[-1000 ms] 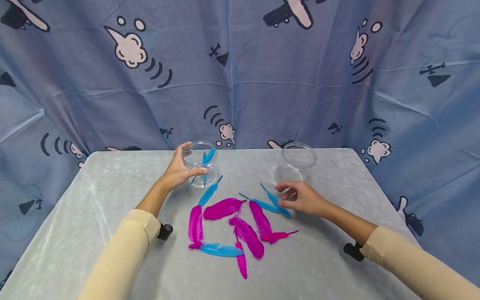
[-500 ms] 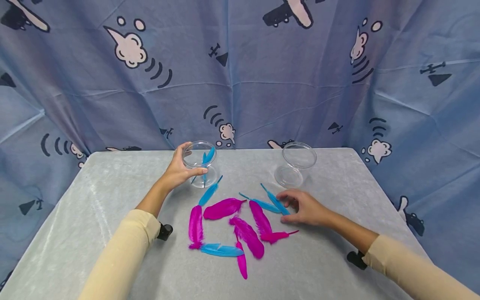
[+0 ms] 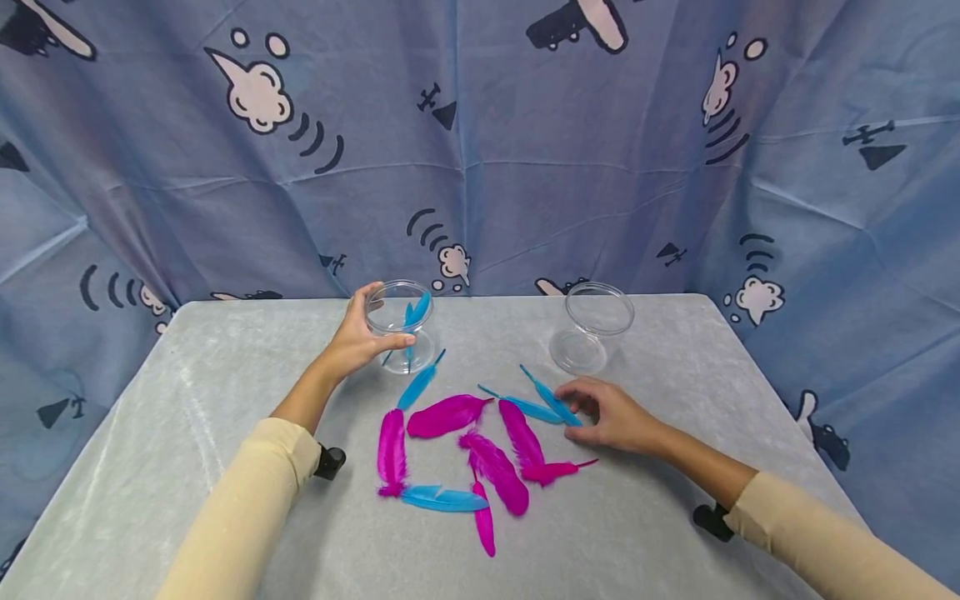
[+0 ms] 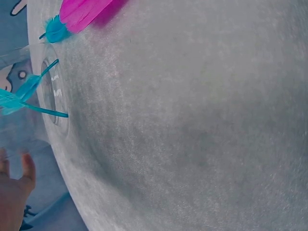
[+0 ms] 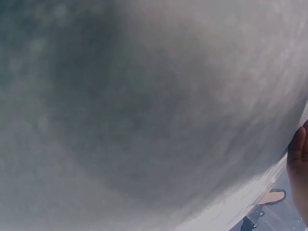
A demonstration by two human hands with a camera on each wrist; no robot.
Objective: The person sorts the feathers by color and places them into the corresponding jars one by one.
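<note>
My left hand point(image 3: 363, 333) grips a clear plastic cup point(image 3: 431, 342) from its left side, thumb across the front. Inside the cup stand blue feathers point(image 4: 29, 89), quills down. My right hand point(image 3: 611, 414) is low over the table at the right, its bent fingers and thumb on either side of the lower end of a blue feather point(image 3: 551, 400). This feather crosses another blue feather point(image 3: 525, 409). In the right wrist view only part of the right hand point(image 5: 299, 168) shows at the edge, and the feather is out of sight there.
Several magenta feathers, among them a broad one point(image 3: 498, 475), lie mid-table. A blue feather point(image 3: 444, 499) lies at the front and another blue feather point(image 3: 420, 382) near the held cup. A second clear cup point(image 3: 577, 352) stands behind the right hand. A blue patterned curtain point(image 3: 480, 167) hangs behind the table point(image 3: 225, 392).
My right hand has moved down toward the front of the table, its thumb now beside the end of the blue feather. The left hand and its cup have stayed in place.
</note>
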